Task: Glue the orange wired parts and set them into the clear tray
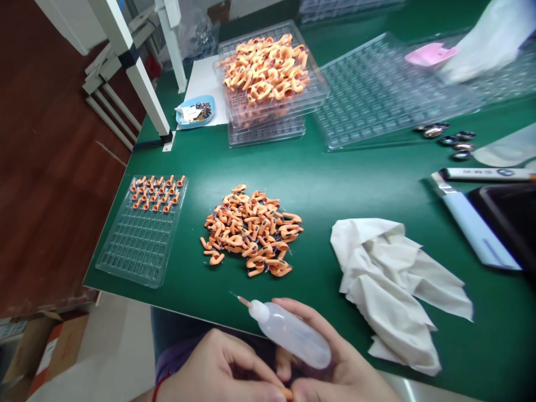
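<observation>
A small translucent plastic squeeze bottle with a needle tip (291,335) is cradled in the right hand (335,363), fingers closed around it, just below the loose heap of orange plastic hooks (251,229). A tiny orange piece (288,393) is pinched by the left hand (218,371). Judged, a gluing step is in hand; fine tip alignment is called for. Bare green mat (335,184) lies between heap and table edge.

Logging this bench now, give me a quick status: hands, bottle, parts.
Right hand holds needle-tip squeeze bottle. Left hand pinches a small orange piece at the fingertips. Loose orange parts pile ahead, part-filled tray left, white cloth right.
</observation>
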Demonstrator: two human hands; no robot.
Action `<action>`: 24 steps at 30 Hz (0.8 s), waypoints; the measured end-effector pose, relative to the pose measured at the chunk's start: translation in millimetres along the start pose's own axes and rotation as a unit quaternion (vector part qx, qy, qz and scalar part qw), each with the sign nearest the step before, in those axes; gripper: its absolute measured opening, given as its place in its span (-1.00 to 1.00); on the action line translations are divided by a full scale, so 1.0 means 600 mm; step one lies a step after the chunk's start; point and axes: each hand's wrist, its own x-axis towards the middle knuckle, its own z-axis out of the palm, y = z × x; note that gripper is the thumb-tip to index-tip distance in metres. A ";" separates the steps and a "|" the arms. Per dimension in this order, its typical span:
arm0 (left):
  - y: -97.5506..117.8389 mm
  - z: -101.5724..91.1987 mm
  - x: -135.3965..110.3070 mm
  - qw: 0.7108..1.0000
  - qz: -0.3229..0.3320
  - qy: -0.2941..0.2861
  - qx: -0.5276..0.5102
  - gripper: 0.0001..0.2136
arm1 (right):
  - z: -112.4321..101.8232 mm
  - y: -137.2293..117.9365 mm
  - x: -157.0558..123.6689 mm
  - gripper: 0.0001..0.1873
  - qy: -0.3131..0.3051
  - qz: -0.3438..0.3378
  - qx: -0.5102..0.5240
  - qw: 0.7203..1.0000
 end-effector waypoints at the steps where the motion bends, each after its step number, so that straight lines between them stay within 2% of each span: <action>1: 0.001 0.000 -0.001 1.000 0.001 -0.003 0.005 -0.64 | 0.000 0.000 0.000 -0.15 -0.002 -0.002 -0.001 1.000; 6: 0.008 -0.002 -0.005 0.998 0.019 -0.008 0.054 -0.77 | 0.004 -0.007 -0.003 -0.14 -0.020 0.025 -0.006 0.999; 11: 0.008 -0.003 -0.007 0.996 0.011 -0.017 0.090 -0.79 | 0.008 -0.013 -0.004 -0.14 -0.029 0.043 -0.020 0.998; 17: 0.008 0.001 -0.009 0.996 0.005 -0.012 0.088 -0.83 | 0.005 -0.010 -0.002 -0.09 -0.034 0.057 -0.022 0.998; 21: 0.002 0.003 -0.008 0.999 -0.020 -0.004 0.035 -0.79 | 0.004 -0.003 -0.001 -0.08 -0.026 0.041 -0.030 0.998; 24: -0.005 0.004 -0.004 0.998 -0.042 0.010 -0.046 -0.61 | 0.004 -0.004 -0.001 -0.02 0.017 -0.025 -0.033 0.999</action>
